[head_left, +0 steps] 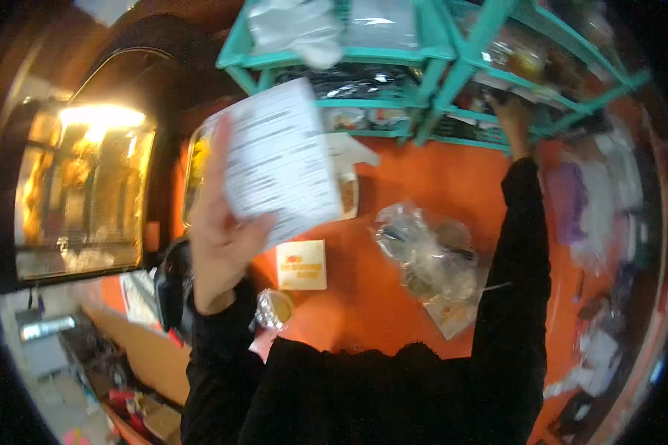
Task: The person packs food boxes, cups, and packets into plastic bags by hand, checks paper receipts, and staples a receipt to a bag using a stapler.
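My left hand (223, 241) is raised over the left of the orange counter. Between its thumb and fingers it grips a white printed sheet (286, 159), whose lines of text are too blurred to read. At the upper right my right hand (513, 115) reaches into a lower tier of the teal plastic rack (464, 85). Its fingertips are lost among dark packets there, so its grip does not show. Below the sheet lies a small cream square box (301, 265) with orange print. Beside it is a round foil-wrapped item (274, 309).
Several clear plastic bags (430, 259) lie on the orange counter (393, 174) in front of me. A lit glass cabinet (85, 185) stands at the left. Above, a second teal basket (334, 55) holds white plastic bags. More bags and a purple package (568, 200) line the right.
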{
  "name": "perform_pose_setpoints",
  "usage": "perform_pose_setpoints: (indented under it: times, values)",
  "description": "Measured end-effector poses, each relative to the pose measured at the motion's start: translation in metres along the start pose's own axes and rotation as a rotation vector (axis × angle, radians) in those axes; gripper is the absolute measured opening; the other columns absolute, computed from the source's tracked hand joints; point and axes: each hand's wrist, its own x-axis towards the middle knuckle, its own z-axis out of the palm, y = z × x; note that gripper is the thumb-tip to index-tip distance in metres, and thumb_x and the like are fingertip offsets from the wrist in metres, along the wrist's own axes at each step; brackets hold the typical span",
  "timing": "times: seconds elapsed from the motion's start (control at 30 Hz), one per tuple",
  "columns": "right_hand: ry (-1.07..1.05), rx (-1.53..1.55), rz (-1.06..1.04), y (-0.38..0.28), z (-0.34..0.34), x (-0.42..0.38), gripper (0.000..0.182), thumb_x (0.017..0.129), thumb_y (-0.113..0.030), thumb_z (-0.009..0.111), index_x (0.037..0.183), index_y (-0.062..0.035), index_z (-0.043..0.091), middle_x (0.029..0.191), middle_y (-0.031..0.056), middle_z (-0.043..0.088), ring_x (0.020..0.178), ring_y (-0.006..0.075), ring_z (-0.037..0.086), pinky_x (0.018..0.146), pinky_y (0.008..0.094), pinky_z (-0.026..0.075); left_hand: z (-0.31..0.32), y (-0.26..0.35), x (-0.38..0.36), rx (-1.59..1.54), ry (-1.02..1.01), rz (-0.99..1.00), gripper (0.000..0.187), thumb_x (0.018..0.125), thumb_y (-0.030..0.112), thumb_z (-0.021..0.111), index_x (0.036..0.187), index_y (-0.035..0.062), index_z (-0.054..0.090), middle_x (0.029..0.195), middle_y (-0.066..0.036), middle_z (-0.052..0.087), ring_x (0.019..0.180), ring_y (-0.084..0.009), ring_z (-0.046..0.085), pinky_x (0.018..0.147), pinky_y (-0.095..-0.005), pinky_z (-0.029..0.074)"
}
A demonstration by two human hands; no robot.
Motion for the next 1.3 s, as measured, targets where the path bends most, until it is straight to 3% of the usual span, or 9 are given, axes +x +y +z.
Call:
perform_pose_setpoints:
  times: [0.3, 0.4, 0.5, 0.6, 0.7, 0.87, 1.0, 1.2, 1.3]
  values:
    - [-0.011, -0.052, 0.152, -0.010, -0.016, -0.014, 0.042, 0.074, -0.039, 0.058, 0.095, -0.0032, 0.058, 0.092, 0.0178, 0.058, 0.085, 0.0351, 0.054, 0.071, 0.0427, 0.042, 0.005, 0.010, -0.004, -0.350, -0.050, -0.114, 0.083, 0.061, -0.008, 0.046, 0.135, 0.0048, 0.012, 0.135, -0.010, 0.024, 0.119, -0.0171, 0.031, 0.095, -0.0286, 0.028]
    - [0.385, 0.190, -0.050, 0.001, -0.013, -0.021, 0.039, 0.077, -0.036, 0.057, 0.089, 0.0013, 0.058, 0.092, 0.0205, 0.057, 0.084, 0.0358, 0.054, 0.070, 0.0412, 0.042, -0.002, 0.012, -0.011, -0.430, -0.074, -0.070, 0.081, 0.060, -0.006, 0.042, 0.135, 0.0043, 0.013, 0.135, -0.011, 0.022, 0.122, -0.0174, 0.027, 0.097, -0.0267, 0.022]
    - [0.474, 0.851, 0.261, -0.004, -0.032, -0.043, 0.028, 0.082, -0.020, 0.054, 0.092, 0.0048, 0.046, 0.087, 0.0181, 0.056, 0.079, 0.0287, 0.056, 0.068, 0.0380, 0.044, -0.010, 0.018, -0.015, -0.399, -0.018, -0.072, 0.076, 0.063, 0.003, 0.041, 0.134, 0.0036, 0.015, 0.135, -0.012, 0.024, 0.122, -0.0185, 0.026, 0.099, -0.0260, 0.016]
    - [0.347, 0.815, 0.337, -0.017, -0.039, -0.078, 0.031, 0.082, -0.019, 0.054, 0.108, -0.0033, 0.047, 0.098, 0.0089, 0.052, 0.091, 0.0198, 0.053, 0.069, 0.0353, 0.052, -0.023, 0.016, -0.021, -0.389, 0.014, -0.038, 0.076, 0.063, 0.005, 0.042, 0.134, 0.0031, 0.016, 0.135, -0.013, 0.024, 0.123, -0.0191, 0.026, 0.099, -0.0262, 0.017]
    - [-0.360, 1.570, 0.303, -0.167, -0.161, -0.139, 0.029, 0.079, -0.018, 0.056, 0.104, -0.0025, 0.050, 0.104, 0.0070, 0.051, 0.091, 0.0170, 0.052, 0.068, 0.0341, 0.053, -0.040, 0.012, -0.031, -0.451, 0.038, -0.058, 0.076, 0.062, 0.006, 0.042, 0.134, 0.0026, 0.018, 0.136, -0.013, 0.024, 0.124, -0.0196, 0.025, 0.099, -0.0267, 0.016]
    - [-0.800, 0.896, -0.631, -0.269, -0.160, -0.147, 0.026, 0.075, -0.018, 0.056, 0.095, -0.0015, 0.057, 0.081, 0.0152, 0.061, 0.073, 0.0232, 0.061, 0.065, 0.0308, 0.047, -0.032, 0.014, -0.029, -0.449, 0.059, -0.050, 0.077, 0.061, 0.006, 0.042, 0.134, 0.0024, 0.018, 0.135, -0.013, 0.024, 0.123, -0.0195, 0.026, 0.099, -0.0261, 0.016]
    - [-0.446, 0.659, -1.033, -0.334, -0.054, -0.153, 0.029, 0.076, -0.027, 0.051, 0.088, -0.0014, 0.059, 0.076, 0.0184, 0.060, 0.069, 0.0269, 0.060, 0.060, 0.0329, 0.046, -0.039, 0.014, -0.032, -0.473, 0.085, -0.067, 0.078, 0.059, 0.005, 0.042, 0.133, 0.0018, 0.019, 0.135, -0.013, 0.026, 0.123, -0.0195, 0.027, 0.099, -0.0259, 0.016]
    - [-1.119, 0.842, -0.595, -0.352, -0.043, -0.152, 0.033, 0.078, -0.029, 0.048, 0.079, 0.0012, 0.059, 0.076, 0.0198, 0.059, 0.067, 0.0318, 0.059, 0.060, 0.0399, 0.045, -0.053, 0.011, -0.039, -0.519, 0.121, -0.073, 0.079, 0.058, 0.004, 0.041, 0.133, 0.0016, 0.019, 0.134, -0.014, 0.027, 0.122, -0.0196, 0.027, 0.099, -0.0259, 0.016]
    - [-0.703, 0.626, -0.737, -0.353, -0.022, -0.166, 0.032, 0.077, -0.029, 0.049, 0.079, 0.0014, 0.059, 0.076, 0.0209, 0.059, 0.067, 0.0333, 0.058, 0.061, 0.0408, 0.045, -0.053, 0.011, -0.038, -0.531, 0.117, -0.067, 0.079, 0.057, 0.003, 0.041, 0.133, 0.0016, 0.019, 0.134, -0.014, 0.028, 0.122, -0.0199, 0.028, 0.099, -0.0259, 0.017]
